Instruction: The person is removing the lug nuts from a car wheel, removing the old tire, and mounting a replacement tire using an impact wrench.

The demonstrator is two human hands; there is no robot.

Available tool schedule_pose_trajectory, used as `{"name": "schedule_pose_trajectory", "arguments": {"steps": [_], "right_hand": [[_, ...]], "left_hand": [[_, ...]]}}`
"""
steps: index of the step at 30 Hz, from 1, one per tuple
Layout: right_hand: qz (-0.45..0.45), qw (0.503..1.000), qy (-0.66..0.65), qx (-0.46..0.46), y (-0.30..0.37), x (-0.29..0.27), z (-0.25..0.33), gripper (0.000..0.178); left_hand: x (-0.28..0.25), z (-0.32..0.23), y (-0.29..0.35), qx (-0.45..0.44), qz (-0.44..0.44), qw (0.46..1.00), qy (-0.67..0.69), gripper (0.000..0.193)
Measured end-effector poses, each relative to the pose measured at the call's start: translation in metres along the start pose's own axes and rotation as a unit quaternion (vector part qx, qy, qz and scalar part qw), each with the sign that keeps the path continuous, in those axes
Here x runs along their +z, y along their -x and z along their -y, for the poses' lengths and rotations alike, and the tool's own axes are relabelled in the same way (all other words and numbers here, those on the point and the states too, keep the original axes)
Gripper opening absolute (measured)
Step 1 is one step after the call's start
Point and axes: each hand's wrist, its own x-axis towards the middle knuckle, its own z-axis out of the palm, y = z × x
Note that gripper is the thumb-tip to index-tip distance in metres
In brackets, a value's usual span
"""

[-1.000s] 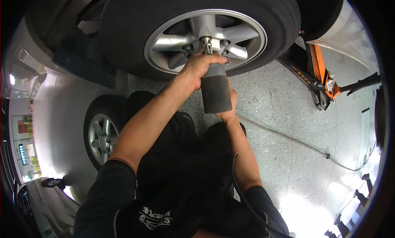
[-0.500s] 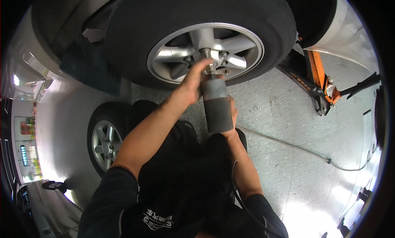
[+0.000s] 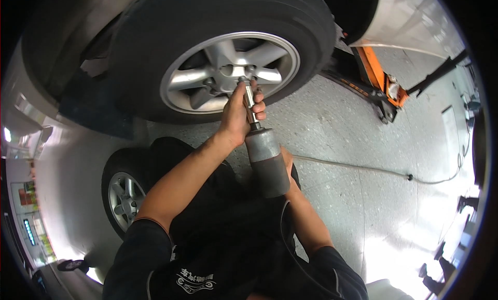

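Observation:
An impact wrench (image 3: 267, 162) with a grey and black body hangs in front of the wheel. My left hand (image 3: 238, 116) is closed round its bright metal socket extension (image 3: 250, 98), fingers wrapped from the right side. The socket end points at the hub of the silver alloy wheel (image 3: 220, 53), near the lug nuts; whether it sits on one I cannot tell. My right hand (image 3: 287, 160) grips the wrench from behind, at its handle end, with most fingers hidden by the body. The black tyre (image 3: 311, 35) surrounds the rim under the car's fender.
A second wheel (image 3: 123, 199) stands by my left knee. An orange and black floor jack (image 3: 373, 71) reaches under the car at the right. An air hose (image 3: 358, 167) runs across the speckled floor to the right. People's feet (image 3: 469, 203) show at the right edge.
The wrench has come back toward me, and more of its extension shows. Its socket end is lower on the hub. The wheel and jack appear farther left as my view shifted.

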Motion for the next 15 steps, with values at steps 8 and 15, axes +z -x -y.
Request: {"name": "schedule_pose_trajectory", "arguments": {"steps": [8, 15], "right_hand": [[0.006, 0.994, -0.091, -0.057, 0.019, -0.024, -0.030, 0.025], [-0.084, 0.981, 0.126, -0.119, 0.115, -0.076, -0.046, 0.042]], "left_hand": [[-0.004, 0.013, -0.036, -0.040, -0.037, 0.996, 0.070, 0.031], [0.001, 0.080, -0.026, -0.088, -0.076, 0.982, -0.151, 0.053]]}}
